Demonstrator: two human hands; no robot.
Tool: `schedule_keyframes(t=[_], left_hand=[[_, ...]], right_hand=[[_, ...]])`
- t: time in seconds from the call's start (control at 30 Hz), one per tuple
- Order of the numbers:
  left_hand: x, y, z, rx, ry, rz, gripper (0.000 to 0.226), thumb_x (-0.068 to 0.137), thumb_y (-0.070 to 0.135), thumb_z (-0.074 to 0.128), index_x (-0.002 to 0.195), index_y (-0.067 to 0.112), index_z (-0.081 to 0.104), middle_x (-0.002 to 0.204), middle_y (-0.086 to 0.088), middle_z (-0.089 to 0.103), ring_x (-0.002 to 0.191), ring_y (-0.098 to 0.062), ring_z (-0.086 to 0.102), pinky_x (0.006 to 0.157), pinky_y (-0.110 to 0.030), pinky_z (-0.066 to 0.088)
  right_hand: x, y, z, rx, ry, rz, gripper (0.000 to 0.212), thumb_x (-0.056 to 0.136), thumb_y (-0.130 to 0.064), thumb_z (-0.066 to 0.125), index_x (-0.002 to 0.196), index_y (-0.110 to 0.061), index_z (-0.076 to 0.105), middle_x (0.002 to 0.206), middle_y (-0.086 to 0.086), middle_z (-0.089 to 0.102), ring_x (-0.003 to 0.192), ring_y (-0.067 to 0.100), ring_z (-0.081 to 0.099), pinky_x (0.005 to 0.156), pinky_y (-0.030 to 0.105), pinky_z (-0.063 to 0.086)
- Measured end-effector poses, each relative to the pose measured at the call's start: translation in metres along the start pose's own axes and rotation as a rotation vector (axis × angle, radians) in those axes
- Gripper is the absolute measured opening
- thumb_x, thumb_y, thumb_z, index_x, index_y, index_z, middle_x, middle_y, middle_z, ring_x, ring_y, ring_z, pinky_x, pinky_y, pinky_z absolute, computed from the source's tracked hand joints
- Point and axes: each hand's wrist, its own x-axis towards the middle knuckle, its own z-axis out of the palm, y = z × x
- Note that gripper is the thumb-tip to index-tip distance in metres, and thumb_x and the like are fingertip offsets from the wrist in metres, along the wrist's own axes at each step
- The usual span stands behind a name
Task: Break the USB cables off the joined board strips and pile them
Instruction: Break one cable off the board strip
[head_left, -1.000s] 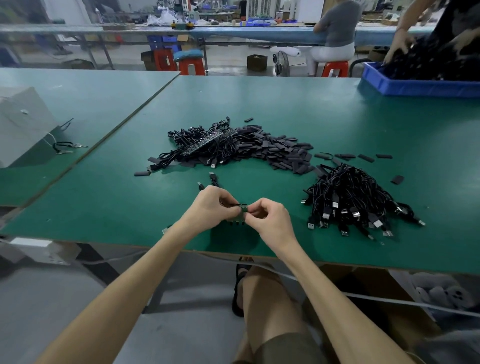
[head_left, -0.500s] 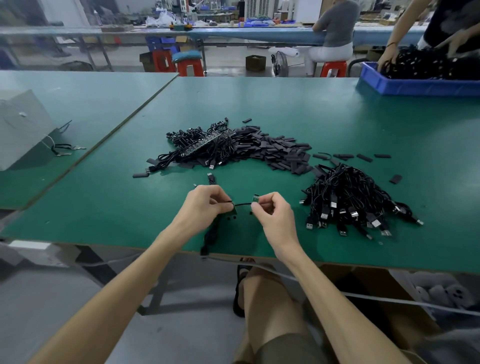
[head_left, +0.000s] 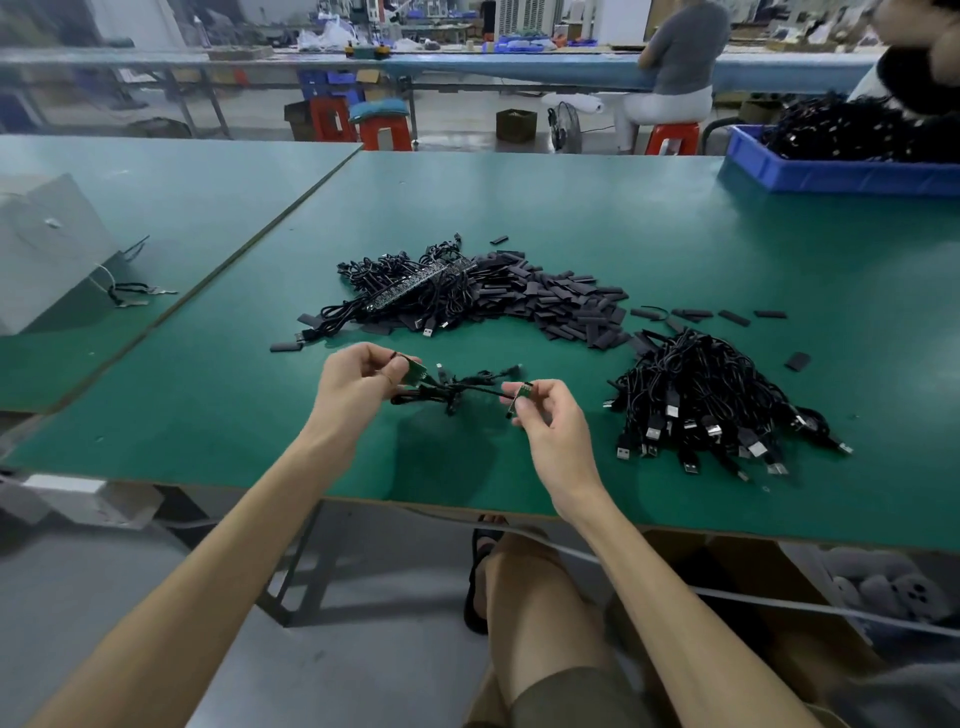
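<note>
My left hand (head_left: 358, 382) pinches a small green board strip (head_left: 415, 372) with several short black cables (head_left: 452, 391) hanging from it. My right hand (head_left: 545, 415) pinches a single green board piece (head_left: 522, 393) whose cable runs left toward the bundle. Both hands hover just above the green table (head_left: 208, 395) near its front edge. A pile of separated USB cables (head_left: 717, 410) lies to the right of my right hand. Farther back sits a heap of joined strips with cables (head_left: 410, 291).
Black sleeve pieces (head_left: 561, 306) are heaped and scattered behind the hands. A blue bin (head_left: 831, 174) of black cables stands at the far right, with a person beside it. A grey box (head_left: 47, 249) sits on the left table. Another person sits on a stool behind.
The hands, joined on one strip a second ago, have drawn apart. The right hand now holds a broken-off piece and the left keeps the remaining strip, lifted slightly.
</note>
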Motion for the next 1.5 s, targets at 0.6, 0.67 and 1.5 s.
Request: schedule_keyframes(t=[0.6, 0.67, 1.5], left_hand=[[-0.002, -0.003, 0.029, 0.226, -0.533, 0.177, 0.015, 0.076, 0.016, 0.086, 0.084, 0.019, 0.074, 0.085, -0.002, 0.076, 0.076, -0.016, 0.074, 0.074, -0.022, 0.055], [-0.004, -0.005, 0.033, 0.205, -0.502, 0.181, 0.03, 0.068, 0.028, 0.089, 0.09, 0.019, 0.07, 0.094, 0.001, 0.074, 0.08, -0.023, 0.076, 0.075, -0.029, 0.059], [0.035, 0.022, 0.062, 0.461, -0.36, 0.358, 0.013, 0.1, 0.022, 0.063, 0.089, 0.02, 0.07, 0.076, 0.008, 0.076, 0.057, -0.015, 0.07, 0.063, -0.024, 0.053]], right_hand=[[0.001, 0.002, -0.007, 0.168, -0.015, -0.063, 0.008, 0.092, -0.018, 0.077, 0.093, -0.025, 0.075, 0.093, -0.004, 0.078, 0.091, 0.012, 0.073, 0.081, 0.024, 0.054], [0.001, 0.002, -0.007, 0.122, 0.004, -0.076, 0.007, 0.088, -0.022, 0.081, 0.088, -0.028, 0.077, 0.092, -0.008, 0.077, 0.09, 0.008, 0.071, 0.082, 0.023, 0.053], [0.001, 0.0, -0.007, 0.262, 0.003, -0.032, 0.008, 0.108, -0.017, 0.053, 0.102, -0.017, 0.059, 0.094, 0.004, 0.08, 0.093, 0.02, 0.074, 0.087, 0.029, 0.057]])
